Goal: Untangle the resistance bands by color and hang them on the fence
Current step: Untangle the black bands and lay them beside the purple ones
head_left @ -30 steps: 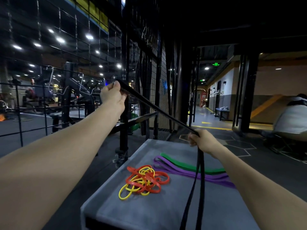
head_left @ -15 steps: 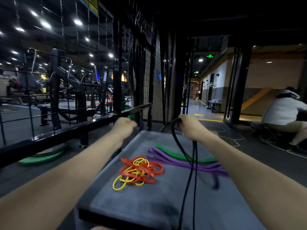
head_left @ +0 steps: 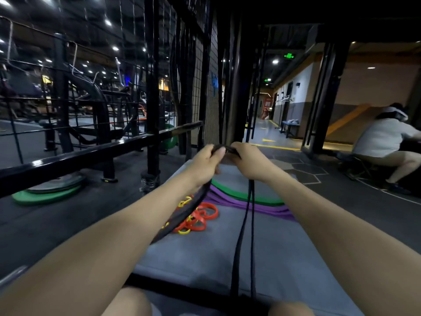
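Holding one black band (head_left: 242, 224) with both hands, out over the far end of a grey padded bench (head_left: 205, 258). Nearest the camera, two strands of the band hang straight down from the right hand (head_left: 248, 163) and cross the bench's near edge; where they end is out of frame. A third length curves down from the left hand (head_left: 206, 166) along the left forearm. Both hands have fingers curled round the band, close together, with a short arc of it bridging between them at the top.

Mid-bench, under the left wrist: a tangle of red bands (head_left: 200, 218) and yellow bands (head_left: 184, 202) mixed together, partly hidden by the black strand. Just right of that, a purple band (head_left: 268, 208) lies flat, with a green band (head_left: 241, 193) beside it on the far side, touching or nearly so. Both are crossed by the hanging black strands.

Left of the bench: a black rail and a wire-mesh fence (head_left: 205, 87) on upright posts. Green weight plate (head_left: 43, 195) on the floor beyond the rail. Gym machines behind the mesh, blurred.

Far right: a seated person in a white shirt (head_left: 385, 137), bent forward. Corridor beyond with a green exit sign (head_left: 288, 56).
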The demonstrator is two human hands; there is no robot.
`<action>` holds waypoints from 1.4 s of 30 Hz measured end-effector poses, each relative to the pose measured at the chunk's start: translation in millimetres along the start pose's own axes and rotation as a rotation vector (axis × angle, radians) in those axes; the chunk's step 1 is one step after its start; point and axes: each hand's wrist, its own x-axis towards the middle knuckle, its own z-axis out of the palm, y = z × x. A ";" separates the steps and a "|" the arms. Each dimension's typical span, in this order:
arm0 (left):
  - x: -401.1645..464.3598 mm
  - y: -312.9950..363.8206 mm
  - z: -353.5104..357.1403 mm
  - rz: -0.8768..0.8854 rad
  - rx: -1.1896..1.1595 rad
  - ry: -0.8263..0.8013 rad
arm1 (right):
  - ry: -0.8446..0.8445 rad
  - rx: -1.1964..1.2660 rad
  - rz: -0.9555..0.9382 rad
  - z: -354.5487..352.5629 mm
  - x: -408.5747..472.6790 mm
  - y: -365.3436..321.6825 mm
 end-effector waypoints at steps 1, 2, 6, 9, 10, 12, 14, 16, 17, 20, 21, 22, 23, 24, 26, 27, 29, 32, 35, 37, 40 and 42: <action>1.9 2.1 -2.9 0.010 -0.011 0.023 | 0.018 0.031 -0.003 3.6 0.6 -0.7; 4.5 2.5 -6.2 0.013 -0.027 0.044 | 0.030 0.053 0.004 7.6 0.6 -1.1; 12.9 -2.3 -25.5 0.021 -0.081 0.173 | 0.015 0.225 0.114 28.0 -4.1 6.1; 14.8 -4.0 -39.6 -0.016 -0.208 0.308 | -0.049 0.299 0.164 42.4 -12.9 19.6; 15.1 -3.9 -42.8 -0.042 -0.277 0.357 | -0.072 0.328 0.189 47.4 -17.3 25.5; 16.2 -6.7 -50.7 -0.092 -0.348 0.450 | -0.093 0.397 0.247 57.4 -27.1 36.6; 15.3 -13.5 -55.5 -0.124 -0.345 0.478 | -0.052 0.460 0.279 65.5 -33.3 45.1; 9.2 -24.1 -56.2 -0.185 -0.389 0.451 | 0.016 0.452 0.299 66.7 -31.6 49.1; 4.7 -30.8 -55.8 -0.233 -0.407 0.419 | 0.051 0.427 0.304 64.2 -29.2 49.8; -9.9 -54.5 -58.6 -0.314 -0.156 0.236 | 0.118 0.395 0.313 49.1 -20.9 51.3; -14.3 -60.0 -60.6 -0.316 -0.037 0.137 | 0.130 0.400 0.314 43.2 -18.6 52.4; -18.5 -62.5 -62.1 -0.323 0.048 0.034 | 0.137 0.392 0.308 37.0 -16.5 52.6; -21.5 -62.1 -62.9 -0.347 0.084 -0.060 | 0.138 0.368 0.292 31.3 -14.8 51.7; -23.0 -59.4 -61.3 -0.377 0.091 -0.134 | 0.130 0.334 0.266 26.0 -13.4 49.4; -20.9 -49.3 -53.2 -0.352 0.160 -0.209 | 0.090 0.233 0.197 18.0 -11.4 41.7; -16.1 -44.7 -47.3 -0.292 0.185 -0.206 | 0.060 0.178 0.165 15.5 -10.5 36.5; -5.7 -33.5 -33.0 -0.193 0.170 -0.193 | 0.017 0.119 0.119 13.6 -7.7 27.0; 5.9 -14.6 -11.2 -0.080 0.231 -0.240 | 0.016 0.120 0.086 11.0 -2.1 17.9; 12.8 -3.4 -0.4 -0.020 0.183 -0.218 | -0.008 0.059 0.044 1.5 -0.5 13.7; 17.2 -0.4 -0.4 -0.006 0.187 -0.190 | -0.008 0.062 0.038 -4.9 -1.9 12.5; 22.6 3.9 0.0 0.039 0.253 -0.137 | 0.013 0.098 0.032 -8.8 -2.1 13.6; 25.0 8.8 2.2 0.029 0.195 -0.085 | 0.029 0.177 0.039 -8.4 -1.7 14.5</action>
